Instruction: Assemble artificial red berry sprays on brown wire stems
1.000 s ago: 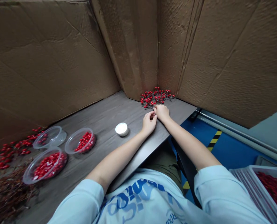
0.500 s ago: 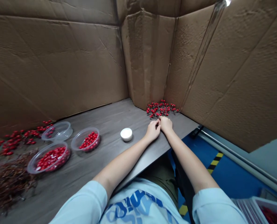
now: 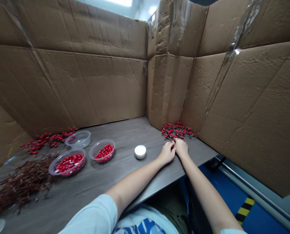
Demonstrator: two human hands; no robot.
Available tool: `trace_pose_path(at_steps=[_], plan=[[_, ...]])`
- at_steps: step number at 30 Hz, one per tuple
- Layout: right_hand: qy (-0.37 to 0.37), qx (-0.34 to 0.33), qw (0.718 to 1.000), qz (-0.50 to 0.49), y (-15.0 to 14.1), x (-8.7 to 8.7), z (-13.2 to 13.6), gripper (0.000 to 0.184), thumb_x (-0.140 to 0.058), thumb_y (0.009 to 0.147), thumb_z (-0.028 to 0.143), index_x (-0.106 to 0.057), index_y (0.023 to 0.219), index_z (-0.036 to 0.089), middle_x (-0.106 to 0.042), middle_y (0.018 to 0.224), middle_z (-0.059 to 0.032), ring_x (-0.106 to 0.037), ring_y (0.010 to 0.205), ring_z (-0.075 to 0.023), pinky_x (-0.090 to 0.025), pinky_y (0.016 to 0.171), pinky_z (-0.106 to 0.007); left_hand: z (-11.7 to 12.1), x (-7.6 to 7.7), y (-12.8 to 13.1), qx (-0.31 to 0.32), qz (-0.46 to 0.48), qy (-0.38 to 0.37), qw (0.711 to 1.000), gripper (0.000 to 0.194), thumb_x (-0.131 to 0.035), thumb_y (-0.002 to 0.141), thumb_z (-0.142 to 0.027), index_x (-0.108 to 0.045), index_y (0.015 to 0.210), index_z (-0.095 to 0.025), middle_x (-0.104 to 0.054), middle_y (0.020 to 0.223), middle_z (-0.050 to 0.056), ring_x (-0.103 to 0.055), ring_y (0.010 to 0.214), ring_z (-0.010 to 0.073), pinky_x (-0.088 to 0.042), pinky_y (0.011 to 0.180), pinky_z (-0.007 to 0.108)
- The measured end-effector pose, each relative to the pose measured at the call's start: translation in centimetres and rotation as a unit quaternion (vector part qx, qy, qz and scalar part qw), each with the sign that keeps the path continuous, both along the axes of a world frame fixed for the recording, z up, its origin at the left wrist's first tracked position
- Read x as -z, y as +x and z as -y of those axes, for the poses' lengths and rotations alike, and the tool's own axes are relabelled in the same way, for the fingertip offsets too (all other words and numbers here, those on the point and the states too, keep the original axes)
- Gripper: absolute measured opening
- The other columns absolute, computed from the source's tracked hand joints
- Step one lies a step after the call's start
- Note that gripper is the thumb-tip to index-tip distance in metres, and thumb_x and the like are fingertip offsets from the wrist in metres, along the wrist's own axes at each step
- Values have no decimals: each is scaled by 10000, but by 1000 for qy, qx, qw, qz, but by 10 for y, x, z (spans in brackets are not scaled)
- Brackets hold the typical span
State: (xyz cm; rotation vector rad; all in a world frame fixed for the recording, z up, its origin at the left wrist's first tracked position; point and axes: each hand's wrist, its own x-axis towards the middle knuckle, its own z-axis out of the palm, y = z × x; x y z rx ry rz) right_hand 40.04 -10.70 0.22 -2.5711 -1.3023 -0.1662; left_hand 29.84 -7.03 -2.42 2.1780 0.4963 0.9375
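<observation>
My left hand (image 3: pixel 167 152) and my right hand (image 3: pixel 181 147) rest side by side on the grey wooden table (image 3: pixel 115 175), fingertips pinched together at the near edge of a pile of red berry sprigs (image 3: pixel 177 130). Both hands have curled fingers; what they pinch is too small to make out. The pile lies in the corner of the cardboard walls (image 3: pixel 169 91). A small white round pot (image 3: pixel 140 151) stands just left of my left hand.
Three clear plastic bowls sit at the left: one with red berries (image 3: pixel 105 151), one fuller (image 3: pixel 67 162), one nearly empty (image 3: pixel 78 139). More berry sprigs (image 3: pixel 44 139) and a heap of brown bare stems (image 3: pixel 20 183) lie at the far left. Blue floor (image 3: pixel 254 211) shows at right.
The view has tilted upward, so the table and hands sit lower in frame and more cardboard wall shows. My hands stay pinched together at the berry pile.
</observation>
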Motion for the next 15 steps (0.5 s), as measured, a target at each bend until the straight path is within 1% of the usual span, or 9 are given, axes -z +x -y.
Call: trace_pose_path(at_steps=[4, 6, 9, 11, 12, 14, 15], plan=[[30, -8, 999, 11, 3, 2, 1, 249, -386, 859, 308, -603, 894, 191, -656, 882, -93, -628, 777, -209, -385, 590, -262, 3, -3, 1, 2, 0, 18, 1000, 365, -460, 774, -147, -542, 1125, -86, -572, 1056, 156, -549, 994, 217, -429, 942, 349], [52, -9, 998, 18, 2, 2, 3, 247, -384, 859, 294, -605, 907, 197, -652, 885, -87, -624, 749, -200, -380, 579, -263, 6, -5, 0, 6, 2, 28, 1000, 366, -448, 780, -148, -541, 1130, -97, -565, 1057, 147, -547, 991, 214, -429, 944, 345], [99, -5, 994, 32, 1, 1, 4, 277, -358, 869, 291, -598, 972, 202, -634, 958, -83, -615, 738, -187, -391, 587, -269, 10, -8, -4, 13, 9, 56, 998, 360, -430, 794, -160, -534, 1136, -121, -552, 1064, 125, -542, 989, 201, -441, 929, 334], [134, -1, 990, 43, 2, 1, 3, 303, -342, 876, 299, -570, 1046, 195, -603, 1038, -89, -604, 809, -189, -411, 624, -272, 12, -11, -8, 21, 11, 100, 995, 361, -436, 796, -169, -520, 1144, -131, -532, 1098, 113, -526, 1009, 196, -437, 935, 336], [156, -2, 987, 49, 3, 2, 2, 317, -338, 878, 305, -552, 1079, 185, -586, 1069, -96, -592, 860, -193, -421, 654, -275, 13, -12, -11, 24, 11, 125, 992, 367, -445, 794, -177, -508, 1153, -133, -519, 1122, 110, -514, 1026, 198, -431, 944, 342], [226, -23, 971, 75, 8, 6, -1, 339, -339, 877, 320, -529, 1107, 161, -574, 1072, -110, -565, 933, -201, -436, 723, -289, 15, -14, -16, 30, 10, 168, 985, 394, -463, 794, -197, -475, 1183, -135, -495, 1165, 110, -489, 1064, 203, -416, 964, 357], [284, -47, 953, 98, 12, 8, -3, 342, -346, 873, 330, -535, 1091, 146, -583, 1037, -117, -559, 937, -208, -439, 751, -303, 16, -14, -19, 31, 9, 184, 982, 406, -466, 797, -210, -459, 1196, -133, -486, 1180, 114, -478, 1080, 206, -409, 972, 362]])
